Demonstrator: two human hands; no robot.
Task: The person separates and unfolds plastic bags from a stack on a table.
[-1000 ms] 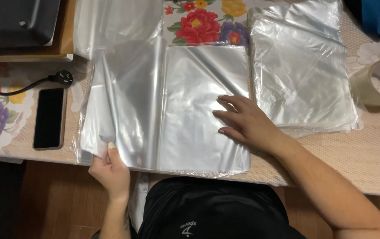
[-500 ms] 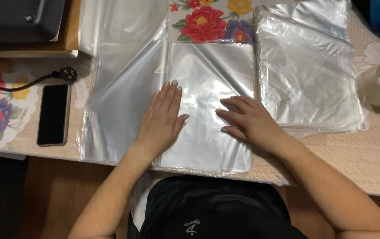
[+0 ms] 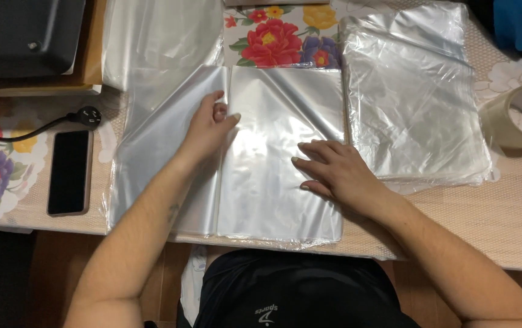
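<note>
My left hand (image 3: 207, 129) lies on the clear plastic bag (image 3: 279, 158) spread flat on the counter (image 3: 504, 225) in front of me, fingers close together and curled at the bag's upper left corner, the fingertips at the fold line that runs top to bottom. I cannot tell whether that grip pinches the film or only presses on it. My right hand (image 3: 334, 173) rests flat and spread on the right half of the bag, grip apart, pinning it down and holding nothing. The bag's long axis runs away from me, and the fold sits just left of its middle, directly under my left fingertips, so the left hand is the nearer one to that edge; the right hand is well to the fold's right. A loose flap of film (image 3: 157, 164) spreads leftward from the fold, under my left forearm. A stack of like bags (image 3: 416, 97) lies just beside, to the right, and a phone (image 3: 69, 173) lies well apart on the left.
</note>
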